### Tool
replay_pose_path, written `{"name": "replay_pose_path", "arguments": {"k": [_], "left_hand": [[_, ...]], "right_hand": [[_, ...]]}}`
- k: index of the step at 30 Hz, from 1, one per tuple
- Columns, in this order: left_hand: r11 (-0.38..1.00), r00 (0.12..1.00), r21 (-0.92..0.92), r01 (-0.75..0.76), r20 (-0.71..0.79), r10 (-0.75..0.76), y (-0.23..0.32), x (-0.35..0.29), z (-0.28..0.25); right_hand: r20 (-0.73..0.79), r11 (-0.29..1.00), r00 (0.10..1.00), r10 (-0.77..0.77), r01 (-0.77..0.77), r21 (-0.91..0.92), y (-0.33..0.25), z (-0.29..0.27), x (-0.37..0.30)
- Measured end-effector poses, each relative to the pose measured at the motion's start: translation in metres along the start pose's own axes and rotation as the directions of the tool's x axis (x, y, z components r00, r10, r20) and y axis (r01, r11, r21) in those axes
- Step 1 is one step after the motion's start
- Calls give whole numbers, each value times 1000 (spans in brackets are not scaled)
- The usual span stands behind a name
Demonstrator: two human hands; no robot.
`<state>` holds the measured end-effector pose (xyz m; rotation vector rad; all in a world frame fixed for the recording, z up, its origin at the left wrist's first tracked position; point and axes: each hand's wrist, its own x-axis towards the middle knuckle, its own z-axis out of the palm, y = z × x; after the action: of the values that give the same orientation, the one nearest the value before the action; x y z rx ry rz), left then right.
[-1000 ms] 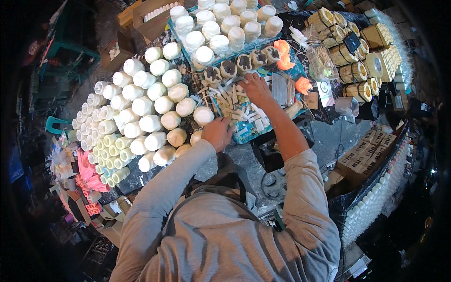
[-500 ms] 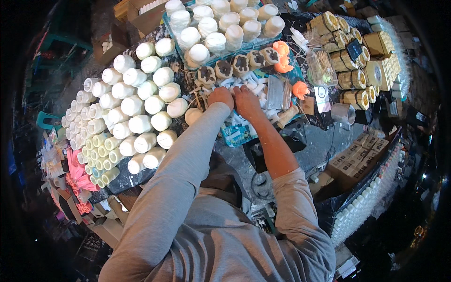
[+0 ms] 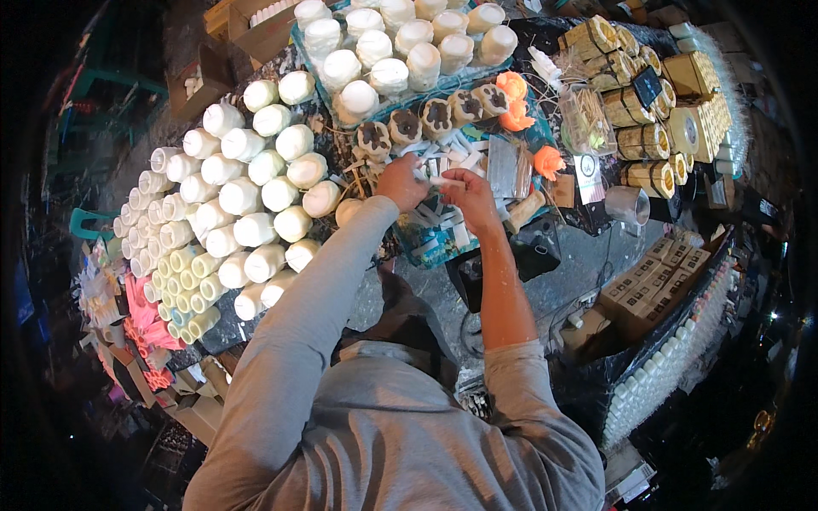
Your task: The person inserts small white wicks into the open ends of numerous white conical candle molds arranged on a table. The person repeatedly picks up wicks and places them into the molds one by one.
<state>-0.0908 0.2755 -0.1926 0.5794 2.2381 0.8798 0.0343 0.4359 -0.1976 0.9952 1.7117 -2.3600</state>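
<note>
My two hands are close together over a pile of small white pieces (image 3: 464,157), strip-like and block-like, on a teal sheet (image 3: 426,249). My right hand (image 3: 474,201) pinches a short white piece (image 3: 444,180) between thumb and fingers, its end pointing toward the other hand. Closed as well, my left hand (image 3: 401,184) has a bit of white at its fingertips; what it holds is too small to make out. Just beyond the pile stands a row of cream cups with dark, flower-shaped openings (image 3: 437,117).
White pillar candles (image 3: 241,196) crowd the table's left side, and more fill a tray (image 3: 328,89) behind. Orange flower-shaped pieces (image 3: 548,162), a clear cup (image 3: 626,206) and banded yellowish bundles (image 3: 643,142) stand at right. An open carton (image 3: 618,294) sits lower right.
Both hands have risen out of the pile and drawn back slightly toward me. A white piece now shows in my right fingers. The view has shifted a little.
</note>
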Motion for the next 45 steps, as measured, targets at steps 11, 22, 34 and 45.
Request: {"name": "replay_pose_path", "arguments": {"k": [11,22,34,45], "left_hand": [[947,947,-41,-319,7,320,2,5,31],[-86,896,-909,407,379,231,-12,-69,-10],[-219,894,-867,448,436,105,-10,-67,30],[208,905,-910,359,394,162,-40,-178,-42]], "right_hand": [[128,908,992,-8,60,-414,-64,-22,6],[417,-194,818,-395,370,-909,-48,-39,23],[26,334,913,-407,175,-926,-71,-4,32],[1,159,957,-289,49,-986,-37,-3,87]]}}
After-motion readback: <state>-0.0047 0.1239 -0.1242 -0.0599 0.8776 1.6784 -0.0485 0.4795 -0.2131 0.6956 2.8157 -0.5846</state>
